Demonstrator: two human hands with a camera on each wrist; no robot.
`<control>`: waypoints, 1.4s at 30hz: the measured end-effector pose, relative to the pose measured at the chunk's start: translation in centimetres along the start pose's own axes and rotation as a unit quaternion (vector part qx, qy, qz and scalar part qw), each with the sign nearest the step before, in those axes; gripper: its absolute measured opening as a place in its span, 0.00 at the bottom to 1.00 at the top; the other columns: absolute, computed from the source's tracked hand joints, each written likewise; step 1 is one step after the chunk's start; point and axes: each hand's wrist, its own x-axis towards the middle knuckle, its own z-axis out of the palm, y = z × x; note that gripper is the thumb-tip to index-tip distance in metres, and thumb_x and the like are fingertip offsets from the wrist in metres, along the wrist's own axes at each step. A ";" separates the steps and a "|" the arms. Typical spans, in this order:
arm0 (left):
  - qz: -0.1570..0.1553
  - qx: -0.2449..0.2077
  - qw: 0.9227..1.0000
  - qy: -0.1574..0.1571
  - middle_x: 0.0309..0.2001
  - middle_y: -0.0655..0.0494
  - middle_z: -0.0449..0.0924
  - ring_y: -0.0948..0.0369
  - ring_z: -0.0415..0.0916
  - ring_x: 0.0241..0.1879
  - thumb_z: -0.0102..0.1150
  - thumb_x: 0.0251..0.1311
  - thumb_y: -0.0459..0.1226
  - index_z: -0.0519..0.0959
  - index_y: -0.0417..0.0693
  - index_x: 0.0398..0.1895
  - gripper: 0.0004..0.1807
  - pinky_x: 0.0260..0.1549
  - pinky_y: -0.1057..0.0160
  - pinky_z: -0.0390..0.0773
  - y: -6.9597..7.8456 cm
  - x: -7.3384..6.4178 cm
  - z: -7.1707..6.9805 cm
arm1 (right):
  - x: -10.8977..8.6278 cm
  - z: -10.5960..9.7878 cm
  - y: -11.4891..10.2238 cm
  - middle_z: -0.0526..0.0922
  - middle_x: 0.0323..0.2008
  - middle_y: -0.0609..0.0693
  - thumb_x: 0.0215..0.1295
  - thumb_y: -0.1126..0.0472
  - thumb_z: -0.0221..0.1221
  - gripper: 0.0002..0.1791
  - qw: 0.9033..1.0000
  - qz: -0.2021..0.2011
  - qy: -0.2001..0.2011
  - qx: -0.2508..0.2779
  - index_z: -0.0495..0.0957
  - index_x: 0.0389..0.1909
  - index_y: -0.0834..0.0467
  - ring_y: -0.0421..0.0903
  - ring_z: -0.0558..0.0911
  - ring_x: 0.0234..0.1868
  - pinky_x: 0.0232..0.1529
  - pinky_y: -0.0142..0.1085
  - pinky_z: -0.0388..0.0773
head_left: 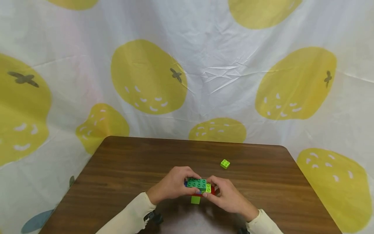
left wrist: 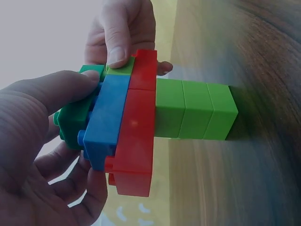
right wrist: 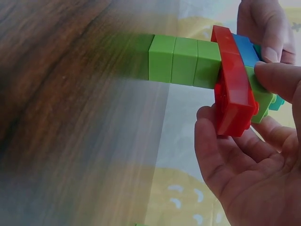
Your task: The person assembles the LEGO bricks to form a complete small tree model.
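Observation:
A stack of toy building bricks stands on the table between both hands. Its base is a column of several lime green bricks (left wrist: pixel 193 108). Red bricks (left wrist: pixel 136 132) lie across the top of the column. On the red layer sit a blue brick (left wrist: pixel 107 115) and a lime green brick (right wrist: pixel 261 96), side by side. A dark green brick (head_left: pixel 196 183) tops them. My left hand (head_left: pixel 174 183) grips the dark green brick, thumb on the near side and fingers behind. My right hand (head_left: pixel 229 196) pinches the upper lime green brick, its fingers curled behind the red layer.
A loose lime green brick (head_left: pixel 225 164) with studs up lies on the brown wooden table (head_left: pixel 146 156), beyond the right hand. Behind the table's far edge hangs a white cloth (head_left: pixel 210 71) printed with yellow fruit.

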 end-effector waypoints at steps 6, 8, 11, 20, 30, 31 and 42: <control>0.009 0.014 1.000 -0.003 0.43 0.60 0.86 0.74 0.77 0.37 0.78 0.61 0.45 0.90 0.51 0.52 0.18 0.35 0.75 0.78 0.0 0.1 0.1 | 0.0 -0.1 0.2 0.87 0.40 0.45 0.72 0.51 0.68 0.14 1.000 -0.006 0.002 -0.012 0.81 0.50 0.53 0.34 0.85 0.38 0.38 0.32 0.86; 0.011 0.021 1.000 -0.003 0.43 0.60 0.87 0.73 0.77 0.38 0.77 0.61 0.45 0.90 0.51 0.53 0.18 0.36 0.75 0.78 0.1 0.1 0.2 | 0.1 -0.1 0.3 0.88 0.40 0.44 0.71 0.51 0.69 0.13 1.000 -0.008 0.005 -0.019 0.81 0.49 0.53 0.33 0.85 0.38 0.38 0.32 0.86; 0.013 0.037 0.999 -0.009 0.45 0.60 0.88 0.72 0.78 0.40 0.76 0.62 0.46 0.89 0.52 0.55 0.19 0.38 0.75 0.78 0.1 0.2 0.2 | 0.2 -0.2 0.4 0.87 0.38 0.44 0.69 0.52 0.71 0.13 1.000 -0.006 0.008 -0.026 0.82 0.47 0.53 0.33 0.85 0.37 0.38 0.32 0.86; 0.012 0.080 0.996 -0.045 0.46 0.62 0.87 0.72 0.77 0.40 0.74 0.64 0.49 0.89 0.55 0.56 0.20 0.40 0.74 0.77 0.4 0.4 -0.4 | 0.3 -0.2 0.0 0.88 0.35 0.45 0.67 0.50 0.73 0.14 1.000 0.007 -0.002 -0.009 0.84 0.44 0.55 0.33 0.85 0.35 0.37 0.30 0.86; 0.013 0.068 0.996 -0.054 0.43 0.61 0.87 0.74 0.73 0.34 0.73 0.65 0.51 0.89 0.54 0.57 0.21 0.34 0.75 0.74 0.1 0.6 -0.4 | 0.3 -0.3 0.1 0.87 0.35 0.43 0.66 0.50 0.73 0.15 1.000 0.014 -0.004 -0.013 0.85 0.45 0.55 0.32 0.85 0.35 0.37 0.31 0.86; 0.011 0.059 0.997 -0.053 0.42 0.62 0.86 0.74 0.73 0.33 0.73 0.65 0.50 0.89 0.54 0.57 0.21 0.33 0.75 0.74 0.0 0.5 -0.3 | 0.3 -0.3 0.1 0.87 0.35 0.43 0.66 0.50 0.73 0.15 1.000 0.015 -0.005 -0.013 0.85 0.46 0.55 0.32 0.85 0.35 0.37 0.31 0.86; -0.019 -0.039 0.999 -0.027 0.37 0.66 0.84 0.71 0.71 0.30 0.80 0.58 0.46 0.89 0.55 0.53 0.20 0.30 0.73 0.74 -0.7 0.3 0.2 | 0.4 -0.5 0.1 0.87 0.35 0.43 0.67 0.50 0.73 0.15 1.000 0.007 -0.013 -0.007 0.86 0.46 0.55 0.32 0.85 0.35 0.37 0.32 0.86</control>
